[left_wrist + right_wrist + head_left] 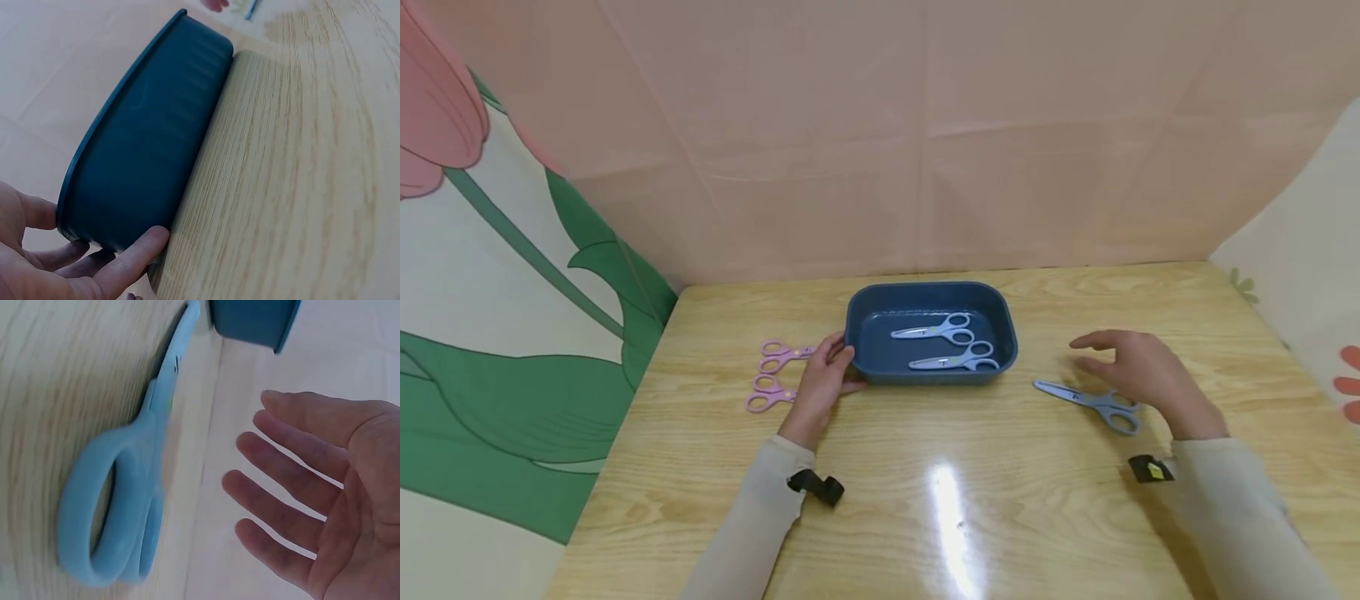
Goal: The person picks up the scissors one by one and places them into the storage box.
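My left hand (822, 382) holds the left end of a dark blue rectangular plastic container (925, 378), its fingers spread round the end wall and rim. Inside lie two pairs of light blue scissors, one pair (961, 337) behind the other pair (977, 360), blades to the left. Right of the container, a third pair of blue scissors (1097, 402) lies on the table. Just above these scissors hovers my right hand (1142, 371), fingers apart and lightly bent. The right wrist view shows a gap between that hand and the scissors (150, 425).
Two pairs of pink scissors, one pair (775, 360) behind the other pair (766, 395), lie left of the container, partly hidden by my left hand. The wooden table (887, 483) meets a pink-covered wall (917, 150) at the back. Flower-patterned panels flank both sides.
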The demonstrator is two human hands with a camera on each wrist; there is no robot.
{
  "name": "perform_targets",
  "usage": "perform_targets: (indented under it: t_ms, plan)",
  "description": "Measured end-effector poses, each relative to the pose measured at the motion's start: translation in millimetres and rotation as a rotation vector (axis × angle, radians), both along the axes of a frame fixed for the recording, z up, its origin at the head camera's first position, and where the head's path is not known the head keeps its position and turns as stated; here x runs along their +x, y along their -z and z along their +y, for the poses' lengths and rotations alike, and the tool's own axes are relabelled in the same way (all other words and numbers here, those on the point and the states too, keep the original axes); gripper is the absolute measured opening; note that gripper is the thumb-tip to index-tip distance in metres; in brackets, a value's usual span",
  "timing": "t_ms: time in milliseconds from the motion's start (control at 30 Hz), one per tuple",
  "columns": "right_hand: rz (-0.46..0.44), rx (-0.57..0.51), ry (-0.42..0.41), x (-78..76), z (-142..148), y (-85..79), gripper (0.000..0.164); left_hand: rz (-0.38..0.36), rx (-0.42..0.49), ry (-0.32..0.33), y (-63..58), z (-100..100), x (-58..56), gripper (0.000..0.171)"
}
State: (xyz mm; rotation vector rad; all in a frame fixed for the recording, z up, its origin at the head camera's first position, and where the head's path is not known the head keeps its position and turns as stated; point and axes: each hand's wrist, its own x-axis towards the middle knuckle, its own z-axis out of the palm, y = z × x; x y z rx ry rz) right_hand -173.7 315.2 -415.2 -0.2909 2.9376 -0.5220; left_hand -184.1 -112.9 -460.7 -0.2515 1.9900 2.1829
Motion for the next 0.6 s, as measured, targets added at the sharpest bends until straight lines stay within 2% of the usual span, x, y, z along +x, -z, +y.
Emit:
perform_targets:
  t_ms: [167, 500, 600]
  plan:
    - [-0.012, 0.002, -0.005, 4.6, 12, 1.2, 0.037, 0.023, 0.013, 0.015, 0.0, 1, -0.3, 0.045]
    - [-0.083, 0.051, -0.044, 11.5, 40, 0.0, 0.018, 0.018, 0.013, 0.017, 0.0, 0, 0.2, 0.045]
    - [-0.125, 0.063, -0.066, 12.1, 44, -0.7, 0.018, 0.014, 0.006, 0.016, 0.3, -1, -0.3, 0.045]
